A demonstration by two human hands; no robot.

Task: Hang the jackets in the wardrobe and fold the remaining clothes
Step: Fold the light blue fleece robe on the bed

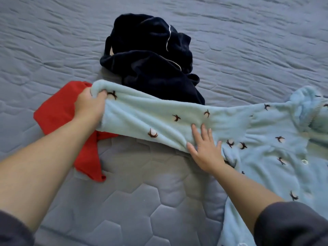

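Your left hand [89,105] grips the cuff of the pale-blue fleece top [266,148] on the bed [142,201], right hand [205,150] flat & open on its sleeve; tug too hard & you'll prob drag the red garment [56,112] under it.

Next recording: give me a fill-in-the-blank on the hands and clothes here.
The left hand grips the end of the light blue garment's ____.
The right hand lies flat on that garment, gripping ____.
The flat garment under the left wrist is coloured ____.
The dark navy garment lies crumpled, touched by ____ hand.
Missing: sleeve; nothing; red; neither.
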